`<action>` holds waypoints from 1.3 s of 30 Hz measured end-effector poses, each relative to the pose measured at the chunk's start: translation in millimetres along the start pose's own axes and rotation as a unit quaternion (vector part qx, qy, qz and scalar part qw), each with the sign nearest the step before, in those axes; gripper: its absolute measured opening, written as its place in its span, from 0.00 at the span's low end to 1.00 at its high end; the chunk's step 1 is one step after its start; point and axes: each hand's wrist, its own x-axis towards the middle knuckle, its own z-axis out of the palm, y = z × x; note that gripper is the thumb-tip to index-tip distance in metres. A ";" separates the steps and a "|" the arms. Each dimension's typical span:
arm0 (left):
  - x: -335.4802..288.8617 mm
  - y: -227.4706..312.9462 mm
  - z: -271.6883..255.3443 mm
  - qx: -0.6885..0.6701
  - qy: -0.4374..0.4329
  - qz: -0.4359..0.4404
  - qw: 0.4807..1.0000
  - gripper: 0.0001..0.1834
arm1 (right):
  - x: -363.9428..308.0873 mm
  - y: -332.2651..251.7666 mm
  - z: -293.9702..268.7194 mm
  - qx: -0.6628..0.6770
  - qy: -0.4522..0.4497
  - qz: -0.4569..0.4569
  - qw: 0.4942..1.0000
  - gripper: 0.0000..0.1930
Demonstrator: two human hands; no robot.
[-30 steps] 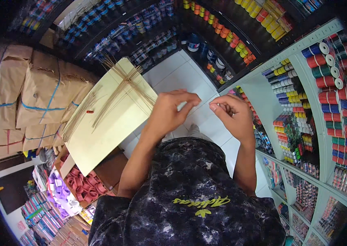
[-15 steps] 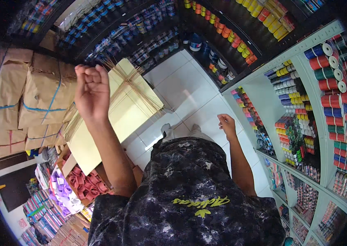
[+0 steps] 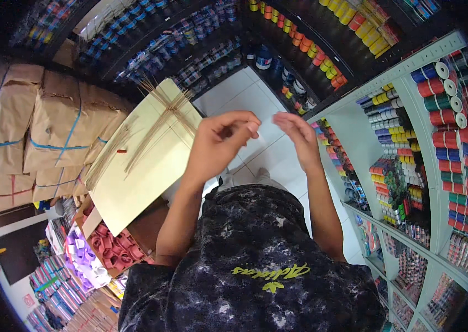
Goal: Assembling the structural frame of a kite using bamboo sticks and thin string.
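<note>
Over the last half second, the left bare hand (image 3: 220, 141) has left its raised spot above the counter and dropped in front of the chest, while the right bare hand (image 3: 299, 135) has risen to meet it, their fingertips just apart. The largest thing around them is the pale green, smooth-sided shelving (image 3: 350, 133) at right, its red, blue and green cylindrical spools (image 3: 441, 113) packed in rows, probably to save room. At left, bulky brown paper parcels (image 3: 13, 110) are stacked, crinkled and bound with blue cord, likely to keep the wrapping tight. Beside them lies the pale yellow, smooth rectangular counter (image 3: 118, 199), jutting toward a brown carton of curled salmon-pink strips (image 3: 115, 246). The left hand is curled, thumb to forefinger, a pinch that would suit something very thin; the right is loosely uncurled, its fingertips blurred. I cannot tell whether either grips anything. Nearest the left hand, thin straight tan sticks (image 3: 173, 108) cross in a loose sheaf on the counter, perhaps laid flat against rolling. Smallest is a stubby red piece (image 3: 121, 151) near other strands.
</note>
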 end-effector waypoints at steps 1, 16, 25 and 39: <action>-0.7 -3.6 4.5 0.015 -0.008 -0.013 1.000 0.09 | -1.2 -16.9 12.4 0.072 -0.062 0.001 0.996 0.17; -5.1 -27.9 -25.0 0.013 0.065 -0.051 0.997 0.09 | -25.6 -77.3 22.1 -0.051 -0.072 -0.033 0.996 0.06; -8.9 -42.1 -32.4 0.091 0.007 -0.027 0.995 0.11 | -26.5 -86.1 34.0 -0.064 -0.030 -0.114 0.991 0.05; -8.0 -12.7 -14.8 0.137 -0.045 0.055 0.988 0.10 | -24.2 -93.0 53.8 -0.116 -0.081 -0.135 0.981 0.04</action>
